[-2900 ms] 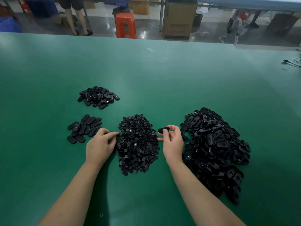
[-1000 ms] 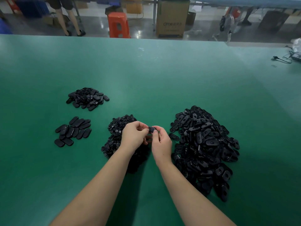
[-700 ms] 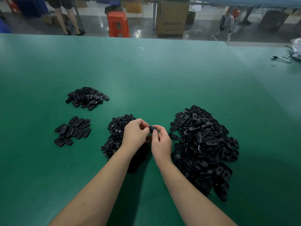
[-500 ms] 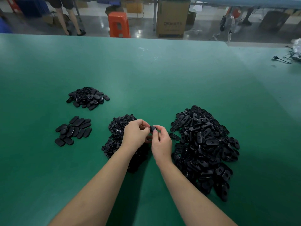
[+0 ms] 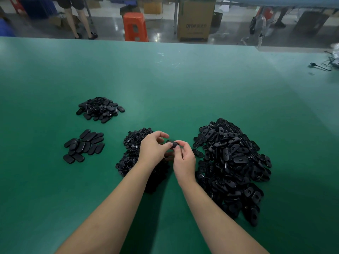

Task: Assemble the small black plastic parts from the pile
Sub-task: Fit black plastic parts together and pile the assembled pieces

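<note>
Left hand (image 5: 153, 147) slightly opened; part (image 5: 172, 144) crosswise

Orange stool (image 5: 135, 26) beside cardboard box (image 5: 196, 19)

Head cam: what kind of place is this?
Likely a factory assembly floor. A long green worktable carries sorted piles of black plastic parts, cardboard cartons and an orange stool stand on the bare floor behind, and both hands work one small part.
</note>
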`<state>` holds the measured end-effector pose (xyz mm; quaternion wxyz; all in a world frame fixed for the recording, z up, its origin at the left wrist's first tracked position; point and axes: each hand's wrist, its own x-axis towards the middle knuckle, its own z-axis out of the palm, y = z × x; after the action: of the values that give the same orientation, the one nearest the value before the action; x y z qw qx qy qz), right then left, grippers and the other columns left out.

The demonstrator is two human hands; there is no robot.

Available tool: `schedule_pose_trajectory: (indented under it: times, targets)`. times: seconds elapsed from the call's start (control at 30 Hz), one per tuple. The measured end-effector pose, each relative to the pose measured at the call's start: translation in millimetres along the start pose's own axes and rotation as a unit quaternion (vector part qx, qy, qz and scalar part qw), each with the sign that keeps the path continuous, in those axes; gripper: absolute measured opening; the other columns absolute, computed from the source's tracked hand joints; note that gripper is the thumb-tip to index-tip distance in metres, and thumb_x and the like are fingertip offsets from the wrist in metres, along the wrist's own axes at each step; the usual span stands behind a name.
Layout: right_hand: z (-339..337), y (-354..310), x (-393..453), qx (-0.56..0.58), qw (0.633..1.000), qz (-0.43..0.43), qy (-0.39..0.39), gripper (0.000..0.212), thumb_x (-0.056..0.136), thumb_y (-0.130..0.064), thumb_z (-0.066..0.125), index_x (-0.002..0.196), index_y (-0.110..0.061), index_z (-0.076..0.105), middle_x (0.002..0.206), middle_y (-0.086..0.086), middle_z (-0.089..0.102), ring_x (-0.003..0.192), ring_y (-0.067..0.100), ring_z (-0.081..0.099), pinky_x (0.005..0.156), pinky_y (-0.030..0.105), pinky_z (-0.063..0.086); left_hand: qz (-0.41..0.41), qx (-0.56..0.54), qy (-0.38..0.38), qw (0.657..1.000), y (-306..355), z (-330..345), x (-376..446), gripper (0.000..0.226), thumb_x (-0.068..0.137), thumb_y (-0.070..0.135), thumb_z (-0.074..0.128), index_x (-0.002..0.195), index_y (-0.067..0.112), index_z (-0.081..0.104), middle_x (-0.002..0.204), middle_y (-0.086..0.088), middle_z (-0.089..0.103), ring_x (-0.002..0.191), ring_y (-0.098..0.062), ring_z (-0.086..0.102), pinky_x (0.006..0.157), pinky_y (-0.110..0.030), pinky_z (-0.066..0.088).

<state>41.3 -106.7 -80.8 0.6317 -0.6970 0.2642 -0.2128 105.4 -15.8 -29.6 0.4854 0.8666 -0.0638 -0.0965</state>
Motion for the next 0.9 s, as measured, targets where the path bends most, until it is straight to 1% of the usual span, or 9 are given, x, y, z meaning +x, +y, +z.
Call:
schedule_pose_trajectory:
  times: [0.03, 0.1, 0.13, 0.2, 0.33, 0.5, 0.57, 0.73, 0.9]
  targets:
    - [0.2, 0.4, -0.1, 0.004, 1.0, 0.002, 0.0, 0.025, 0.101, -0.013, 0.052, 0.094, -0.035, 0.062, 0.094, -0.01, 0.075, 0.091, 0.003, 0.07, 0.088, 0.035, 0.057, -0.003, -0.005, -0.007, 1.0, -0.3, -0.3, 0.5, 0.024, 0.081, 0.023, 0.082, 0.103, 0.027, 0.073, 0.091, 0.005, 0.068, 0.075, -0.011, 0.061, 0.071, -0.027, 0.052]
    - [0.6, 1.4, 0.2, 0.008, 1.0, 0.007, -0.001, 0.025, 0.101, -0.013, 0.05, 0.095, -0.034, 0.061, 0.094, -0.007, 0.075, 0.09, 0.003, 0.071, 0.088, 0.037, 0.058, -0.01, -0.032, -0.026, 0.999, 0.5, 0.0, 0.3, 0.025, 0.083, 0.019, 0.081, 0.107, 0.021, 0.075, 0.093, 0.002, 0.072, 0.068, -0.011, 0.063, 0.058, -0.028, 0.054]
    - [0.6, 1.8, 0.5, 0.006, 1.0, 0.008, -0.001, 0.025, 0.101, -0.013, 0.05, 0.095, -0.035, 0.061, 0.095, -0.006, 0.075, 0.092, 0.003, 0.071, 0.088, 0.038, 0.058, -0.009, -0.04, -0.029, 0.999, 0.1, 0.6, 0.2, 0.02, 0.083, 0.016, 0.08, 0.102, 0.019, 0.076, 0.088, 0.0, 0.074, 0.059, -0.008, 0.063, 0.049, -0.026, 0.052]
    - [0.7, 1.9, 1.3, 0.003, 1.0, 0.011, -0.002, 0.025, 0.101, -0.014, 0.05, 0.094, -0.036, 0.06, 0.095, -0.007, 0.074, 0.092, 0.005, 0.07, 0.088, 0.038, 0.058, -0.004, -0.048, -0.029, 0.998, -0.3, 1.1, 0.7, 0.011, 0.083, 0.013, 0.08, 0.088, 0.022, 0.074, 0.078, -0.002, 0.073, 0.047, -0.005, 0.058, 0.043, -0.024, 0.048]
    - [-0.5, 0.6, 1.1, -0.014, 1.0, -0.001, 0.004, 0.021, 0.099, -0.022, 0.055, 0.091, -0.041, 0.059, 0.088, -0.018, 0.072, 0.085, -0.001, 0.067, 0.078, 0.025, 0.053, -0.029, -0.1, -0.05, 0.993, -0.4, -1.3, 1.7, 0.01, 0.081, 0.008, 0.081, 0.082, 0.015, 0.074, 0.074, -0.009, 0.071, 0.054, -0.016, 0.062, 0.048, -0.028, 0.051]
    - [-0.3, -1.6, -0.8, -0.01, 1.0, -0.012, 0.003, 0.011, 0.1, -0.022, 0.056, 0.098, -0.032, 0.061, 0.093, -0.012, 0.073, 0.088, 0.0, 0.066, 0.076, 0.016, 0.051, -0.048, -0.132, -0.073, 0.987, 2.1, -2.3, -3.5, 0.003, 0.086, 0.006, 0.078, 0.089, 0.006, 0.077, 0.071, -0.004, 0.073, 0.049, -0.01, 0.062, 0.051, -0.029, 0.055]
    - [0.2, -1.6, -1.5, -0.01, 1.0, -0.016, 0.001, 0.012, 0.101, -0.019, 0.055, 0.1, -0.028, 0.062, 0.094, -0.012, 0.072, 0.088, -0.002, 0.066, 0.076, 0.013, 0.049, -0.063, -0.137, -0.074, 0.986, 2.7, -1.5, -5.6, 0.003, 0.088, 0.005, 0.074, 0.09, 0.005, 0.076, 0.072, -0.005, 0.072, 0.047, -0.012, 0.061, 0.051, -0.028, 0.055]
    - [0.8, 0.2, -0.2, -0.022, 1.0, -0.015, 0.0, 0.014, 0.102, -0.016, 0.052, 0.102, -0.027, 0.06, 0.098, -0.009, 0.071, 0.092, 0.003, 0.065, 0.081, 0.023, 0.051, -0.087, -0.159, -0.071, 0.981, 4.7, 2.5, -6.1, 0.002, 0.088, 0.001, 0.071, 0.089, 0.0, 0.072, 0.071, -0.007, 0.068, 0.043, -0.009, 0.057, 0.049, -0.029, 0.055]
    - [1.6, -0.5, -0.6, -0.037, 0.999, -0.016, 0.001, 0.023, 0.102, -0.016, 0.05, 0.096, -0.038, 0.056, 0.096, -0.012, 0.069, 0.089, 0.0, 0.063, 0.078, 0.024, 0.05, -0.066, -0.12, -0.066, 0.988, 1.2, 1.9, -3.4, 0.002, 0.084, 0.005, 0.073, 0.083, 0.006, 0.072, 0.076, -0.008, 0.074, 0.047, -0.023, 0.066, 0.049, -0.032, 0.057]
